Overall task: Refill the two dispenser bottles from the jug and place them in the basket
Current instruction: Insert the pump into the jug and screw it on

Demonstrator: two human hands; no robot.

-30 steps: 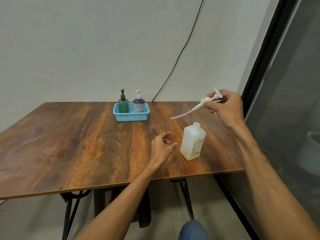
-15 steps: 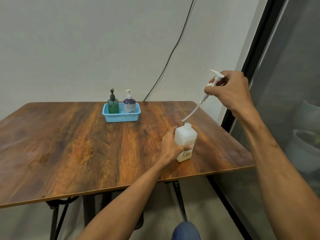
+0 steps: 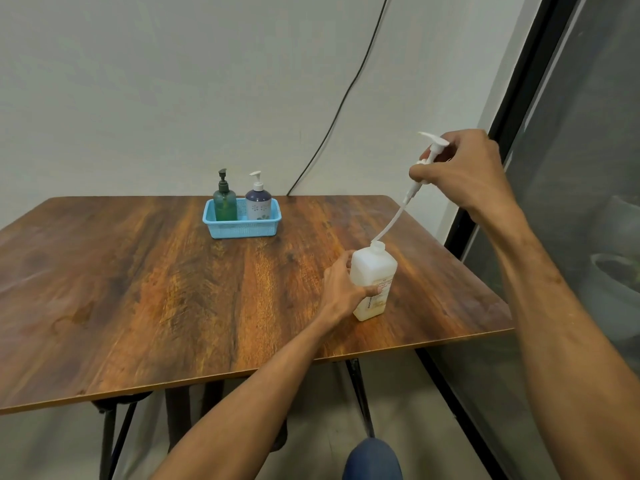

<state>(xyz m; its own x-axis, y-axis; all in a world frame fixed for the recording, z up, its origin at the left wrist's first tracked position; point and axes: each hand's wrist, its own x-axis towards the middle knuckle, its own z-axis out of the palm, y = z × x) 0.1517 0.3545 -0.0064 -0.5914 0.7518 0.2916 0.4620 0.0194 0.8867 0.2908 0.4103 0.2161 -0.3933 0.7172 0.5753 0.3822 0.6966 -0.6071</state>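
Note:
A white plastic jug [image 3: 375,271] stands upright near the table's right front edge, with my left hand [image 3: 341,289] wrapped around its side. Above it, my right hand [image 3: 460,171] pinches a white pump head [image 3: 431,150] whose long dip tube [image 3: 391,220] slants down, its tip at the jug's open neck. At the back of the table a light blue basket [image 3: 242,228] holds a green dispenser bottle [image 3: 225,202] on the left and a purple-and-white dispenser bottle [image 3: 258,201] on the right, both upright with pumps on.
The wooden table [image 3: 156,289] ends just right of the jug. A dark-framed glass door [image 3: 519,98] runs along the right side. A black cable [image 3: 346,95] hangs down the wall behind the basket. A knee [image 3: 372,460] shows below the table edge.
My left hand went from hovering open to gripping the jug. My right hand lifted the pump and swung its tube from level to steeply downward, bringing the tip to the jug's neck.

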